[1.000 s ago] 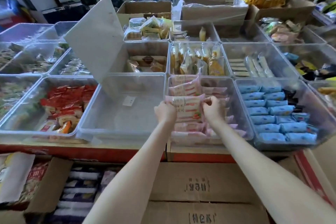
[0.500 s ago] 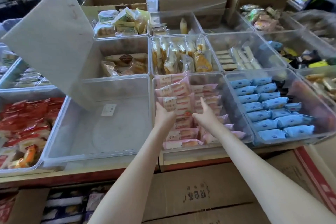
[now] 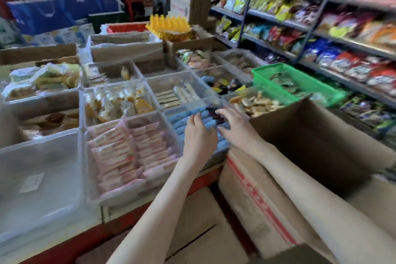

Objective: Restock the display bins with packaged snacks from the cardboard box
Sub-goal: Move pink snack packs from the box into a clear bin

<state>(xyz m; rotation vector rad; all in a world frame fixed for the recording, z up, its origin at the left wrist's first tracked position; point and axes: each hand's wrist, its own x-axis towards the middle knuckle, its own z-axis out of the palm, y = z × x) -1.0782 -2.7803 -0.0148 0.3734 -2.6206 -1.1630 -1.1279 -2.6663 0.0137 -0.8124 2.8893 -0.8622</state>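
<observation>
Resting over the light-blue plastic-wrapped snack packets (image 3: 182, 119), both bare hands lay inside the clear plastic display bin (image 3: 192, 105) just right of frame centre.

Left hand (image 3: 199, 133): seen from the back, fingers bent down onto the blue packets and touching them. Motion blur was heavy; I could not tell whether they gripped a packet or only pressed on it.

Right hand (image 3: 235, 126): at 3 o'clock of the left hand and just beside it, fingers spread apart and stretched toward 10 o'clock across the same packets, nothing clamped in them.

The blue packets lay in rows, some dark wrappers among them at the 12 o'clock end of the bin.

Open brown cardboard box with red striped print on its side (image 3: 310, 135): at 3 o'clock of the hands, flaps up, right forearm crossing its near wall. Interior was in shadow; contents could not be made out.

Pink-and-white wrapped snack packets (image 3: 128, 150) stood packed in rows in a second clear plastic bin (image 3: 120, 197) at 9 o'clock of the hands. Further toward 9 o'clock, a larger clear bin with a small white label on its floor (image 3: 32, 182).

At 1 o'clock, a green plastic mesh basket (image 3: 265, 70); beyond it, metal shelves of bagged snacks (image 3: 321, 28), blurred.
</observation>
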